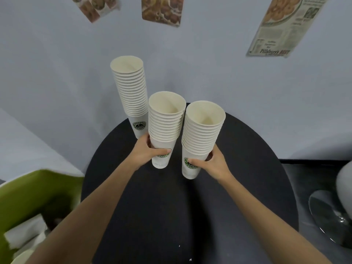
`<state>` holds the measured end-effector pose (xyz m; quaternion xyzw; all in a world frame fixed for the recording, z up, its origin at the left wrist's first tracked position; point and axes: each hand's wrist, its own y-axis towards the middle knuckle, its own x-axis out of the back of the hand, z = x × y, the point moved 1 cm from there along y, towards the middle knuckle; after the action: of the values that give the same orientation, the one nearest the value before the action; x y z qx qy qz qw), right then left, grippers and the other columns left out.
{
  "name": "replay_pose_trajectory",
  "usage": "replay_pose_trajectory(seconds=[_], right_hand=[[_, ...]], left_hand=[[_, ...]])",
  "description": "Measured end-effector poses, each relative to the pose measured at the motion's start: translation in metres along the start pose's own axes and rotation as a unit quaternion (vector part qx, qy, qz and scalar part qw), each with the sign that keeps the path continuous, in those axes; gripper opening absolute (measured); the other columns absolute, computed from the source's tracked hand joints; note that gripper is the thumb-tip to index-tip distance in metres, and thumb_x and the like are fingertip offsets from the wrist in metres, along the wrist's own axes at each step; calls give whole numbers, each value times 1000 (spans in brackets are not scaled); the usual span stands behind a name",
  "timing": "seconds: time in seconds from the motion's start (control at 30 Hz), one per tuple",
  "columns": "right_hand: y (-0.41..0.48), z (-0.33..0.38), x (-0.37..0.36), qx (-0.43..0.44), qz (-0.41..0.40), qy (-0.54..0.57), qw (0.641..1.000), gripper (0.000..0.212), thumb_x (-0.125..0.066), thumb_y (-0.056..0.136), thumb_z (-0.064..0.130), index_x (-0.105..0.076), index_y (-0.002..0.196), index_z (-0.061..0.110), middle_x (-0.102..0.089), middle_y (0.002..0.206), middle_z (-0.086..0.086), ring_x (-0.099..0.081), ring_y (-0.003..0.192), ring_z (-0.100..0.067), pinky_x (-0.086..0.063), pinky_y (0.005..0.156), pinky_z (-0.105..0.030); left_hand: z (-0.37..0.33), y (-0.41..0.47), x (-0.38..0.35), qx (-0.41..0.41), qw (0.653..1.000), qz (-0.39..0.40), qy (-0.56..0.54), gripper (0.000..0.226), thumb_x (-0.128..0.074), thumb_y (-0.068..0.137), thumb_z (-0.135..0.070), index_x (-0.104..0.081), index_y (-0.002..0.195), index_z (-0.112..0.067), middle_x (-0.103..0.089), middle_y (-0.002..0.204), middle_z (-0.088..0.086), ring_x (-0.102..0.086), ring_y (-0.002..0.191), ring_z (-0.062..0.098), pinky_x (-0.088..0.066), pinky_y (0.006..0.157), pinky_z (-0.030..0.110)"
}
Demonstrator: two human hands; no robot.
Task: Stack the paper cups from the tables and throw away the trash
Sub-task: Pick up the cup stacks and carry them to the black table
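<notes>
Three stacks of white paper cups with green coffee logos are over a round black table [238, 187]. My left hand [146, 153] grips the bottom cup of the middle stack [165, 122]. My right hand [213, 162] grips the bottom cup of the right stack [202, 134]. Both held stacks are upright and close side by side, at or just above the tabletop. The tallest stack [131, 92] stands free at the table's far left edge, leaning slightly left.
A green bin [28, 193] with white paper scraps inside stands at the lower left beside the table. A chair with a chrome base [331, 216] is at the right. A pale wall with food posters [162, 10] rises behind the table.
</notes>
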<state>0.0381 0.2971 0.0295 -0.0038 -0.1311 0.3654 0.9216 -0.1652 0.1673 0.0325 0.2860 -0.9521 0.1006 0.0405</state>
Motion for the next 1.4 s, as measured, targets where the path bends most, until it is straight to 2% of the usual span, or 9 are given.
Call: replay_pose_trajectory(seconds=[0.07,0.13,0.3,0.47,0.67,0.87,0.97,1.17,1.4], right_hand=[[15,-1,-2,0,-4,-1,1000,80,-88,62,16,-48,131,27,-62,121,16,-59,108,3,-51,78,-14],[29,-2,-2,2,-5,-4,1000,81,-88,62,16,-47,131,26,-61,122,16,-58,109,5,-50,79,-11],[68,-6,0,-7,-7,-16,1000,82,-88,62,16,-46,132,25,-60,121,18,-56,107,9,-49,77,-8],[105,-12,3,-9,-5,-17,1000,80,-88,62,14,-48,131,24,-61,119,18,-56,106,10,-48,76,-7],[138,-20,0,-5,1,-23,1000,78,-88,62,15,-50,129,22,-62,120,14,-58,107,6,-48,79,-8],[158,-26,-8,5,14,-27,1000,78,-88,62,14,-50,129,22,-62,121,13,-58,110,2,-50,84,-12],[165,-28,-9,5,17,-20,1000,78,-88,62,13,-49,130,21,-62,122,12,-58,111,1,-50,85,-15],[172,-26,-11,5,20,-5,1000,80,-87,64,12,-47,132,21,-61,122,14,-57,109,5,-49,79,-9],[179,-28,-8,7,42,-11,999,81,-86,64,13,-46,133,24,-60,123,14,-57,111,2,-51,80,-15]], left_hand=[[5,16,0,0,1000,-1,-6,76,-87,66,-4,-51,131,-17,-66,122,-6,-63,112,5,-54,89,22],[8,32,-2,3,1000,-10,-15,81,-87,66,-2,-47,135,-16,-64,124,-8,-61,114,4,-54,87,20],[17,66,-4,-2,999,-24,-25,78,-86,67,1,-48,132,-20,-63,124,-10,-59,114,0,-52,90,21],[30,96,-7,11,999,-23,-28,82,-88,66,-2,-48,137,-15,-63,129,-5,-58,120,6,-51,98,27],[40,121,-7,1,999,-43,-29,86,-87,66,0,-45,140,-14,-61,132,-4,-56,123,7,-49,101,26],[47,134,-1,11,998,-55,-38,88,-89,63,-9,-46,139,-15,-62,132,-2,-57,124,11,-48,105,39],[48,140,0,14,997,-60,-40,86,-88,67,-3,-45,140,-16,-61,133,-4,-57,123,9,-48,106,37],[49,143,2,16,998,-50,-38,86,-86,69,-4,-43,142,-18,-60,134,-6,-56,124,7,-48,105,32],[49,141,2,9,998,-47,-38,88,-84,72,-3,-38,145,-18,-56,138,-6,-52,128,7,-44,108,31]])
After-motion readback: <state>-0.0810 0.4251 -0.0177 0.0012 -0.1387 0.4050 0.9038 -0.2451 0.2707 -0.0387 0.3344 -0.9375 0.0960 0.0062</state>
